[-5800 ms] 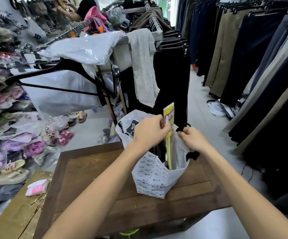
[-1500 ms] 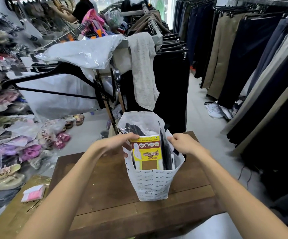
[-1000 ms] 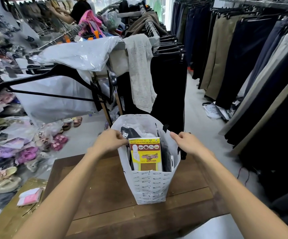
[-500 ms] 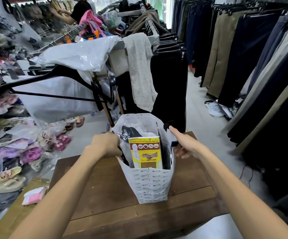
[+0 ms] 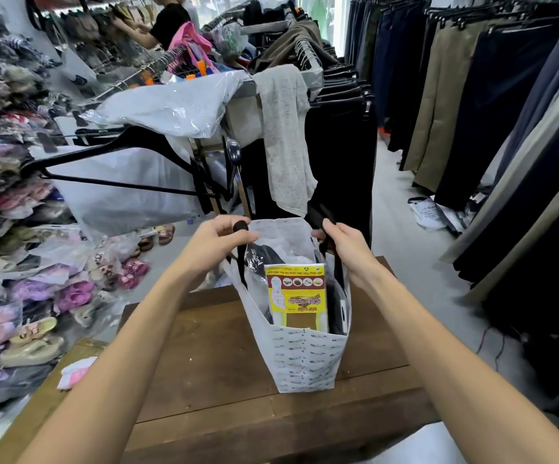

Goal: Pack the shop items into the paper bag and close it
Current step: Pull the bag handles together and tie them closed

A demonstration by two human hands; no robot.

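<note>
A white printed paper bag (image 5: 308,360) stands upright on the brown wooden table (image 5: 211,370), its mouth wide apart. Inside stands a yellow packet (image 5: 296,296) facing me, with a dark item in clear plastic (image 5: 261,259) behind it and a flat black item (image 5: 338,309) at its right. My left hand (image 5: 219,244) grips the bag's black left handle above the rim. My right hand (image 5: 345,244) grips the black right handle at the opposite side.
A clothes rack with a grey cloth (image 5: 286,135), plastic bags and a black hanger (image 5: 120,162) stands just behind the table. Dark trousers (image 5: 505,112) hang along the right. Bagged sandals (image 5: 30,296) pile up at the left. A pink packet (image 5: 73,373) lies on the lower board.
Both hands have risen from the bag's rim and closed on the black handles, pulling them up. The yellow packet has stayed upright inside.
</note>
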